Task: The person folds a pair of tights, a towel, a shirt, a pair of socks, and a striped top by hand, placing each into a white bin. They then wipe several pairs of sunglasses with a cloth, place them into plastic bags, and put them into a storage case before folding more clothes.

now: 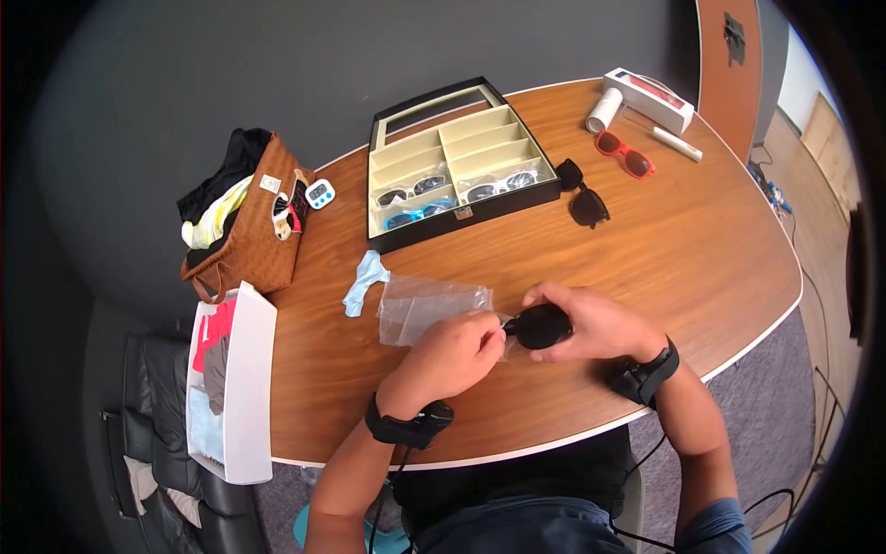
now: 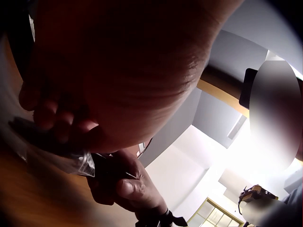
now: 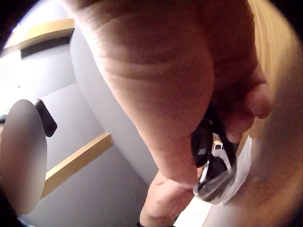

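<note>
Dark sunglasses are held between both hands near the table's front edge. The right hand grips them by the lens side, thumb and fingers around the frame. Curled fingers of the left hand pinch the edge of a clear plastic bag at the other end of the glasses. In the right wrist view the plastic wraps around part of the dark glasses. Another clear bag lies flat beside the left hand. How far the glasses sit inside the plastic is unclear.
Behind the hands stands an open display case holding several glasses. Black sunglasses, red sunglasses and a white box lie right of it. At left are a brown basket, a timer, a blue cloth and a white bin.
</note>
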### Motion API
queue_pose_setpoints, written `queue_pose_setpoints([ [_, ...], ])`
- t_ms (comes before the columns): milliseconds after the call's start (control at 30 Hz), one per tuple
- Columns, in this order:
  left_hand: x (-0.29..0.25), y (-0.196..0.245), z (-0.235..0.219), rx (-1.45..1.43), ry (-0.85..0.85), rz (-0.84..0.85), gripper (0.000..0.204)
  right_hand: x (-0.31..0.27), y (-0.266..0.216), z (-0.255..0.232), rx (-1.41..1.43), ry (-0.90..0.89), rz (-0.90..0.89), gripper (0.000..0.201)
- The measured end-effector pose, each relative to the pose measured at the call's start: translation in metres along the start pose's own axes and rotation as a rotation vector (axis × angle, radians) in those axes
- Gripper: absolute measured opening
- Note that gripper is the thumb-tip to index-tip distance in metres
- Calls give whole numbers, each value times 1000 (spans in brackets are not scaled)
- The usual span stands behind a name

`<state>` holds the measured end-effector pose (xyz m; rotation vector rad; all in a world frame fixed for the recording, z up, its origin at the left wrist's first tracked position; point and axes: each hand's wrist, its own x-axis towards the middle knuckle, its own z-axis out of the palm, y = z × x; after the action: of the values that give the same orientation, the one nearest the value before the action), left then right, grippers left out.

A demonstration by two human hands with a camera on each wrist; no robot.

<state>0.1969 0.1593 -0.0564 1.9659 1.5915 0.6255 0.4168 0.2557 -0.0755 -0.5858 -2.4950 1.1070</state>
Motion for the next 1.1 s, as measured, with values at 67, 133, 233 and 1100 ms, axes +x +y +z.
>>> queue_pose_setpoints([
  [67,0,-3,-4,-53,22,10,18,2,-9,1,172,30,95,67],
  [133,0,-3,-9,-106,46,20,17,1,-9,5,257,53,85,67],
  [233,-3,-8,-21,-256,150,-47,12,1,-10,15,575,109,39,69],
  [1100,-10,25,13,97,227,613,6,28,-15,28,1305,-229,439,48],
])
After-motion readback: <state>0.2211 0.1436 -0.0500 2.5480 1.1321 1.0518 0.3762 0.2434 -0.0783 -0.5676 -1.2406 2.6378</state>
